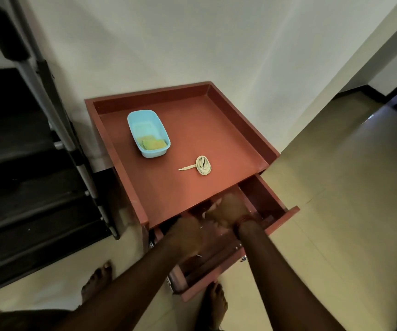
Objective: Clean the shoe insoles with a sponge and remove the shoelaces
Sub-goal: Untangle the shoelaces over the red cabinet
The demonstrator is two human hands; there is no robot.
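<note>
Red-brown worktop (216, 130) with a raised rim on three sides, seen from above against a pale wall (192, 44); it fills the middle of the frame. Dark steps (13, 163) with a grey metal rail (49, 103) occupy the left edge, partly cut off. Cream floor (336, 211) runs across the lower and right parts of the frame.

Below the worktop's near edge a drawer (271, 201) of the same colour stands pulled out toward the lower centre. Both forearms enter from the bottom edge and reach into it. The left hand (188, 232) and the right hand (228, 211) are smeared by motion blur, so whether the fingers are spread, curled or holding anything cannot be told. A reddish band (243, 220) circles the right wrist. The arms hide most of the drawer's contents, and what shows is too blurred to name. Two bare feet, the left foot (97, 280) and the right foot (216, 304), stand on the floor beside the drawer front.

Light-blue tub (130, 120), oblong, lies upper left on the worktop, its long axis running from upper left to lower right; a yellow-green sponge (153, 144) sits in its near end.

Cream shoelace (203, 165), wound into an oval coil, lies right of the tub and well apart from it, near the worktop's centre. The coil's long axis runs from upper left to lower right, and one loose end points left.
</note>
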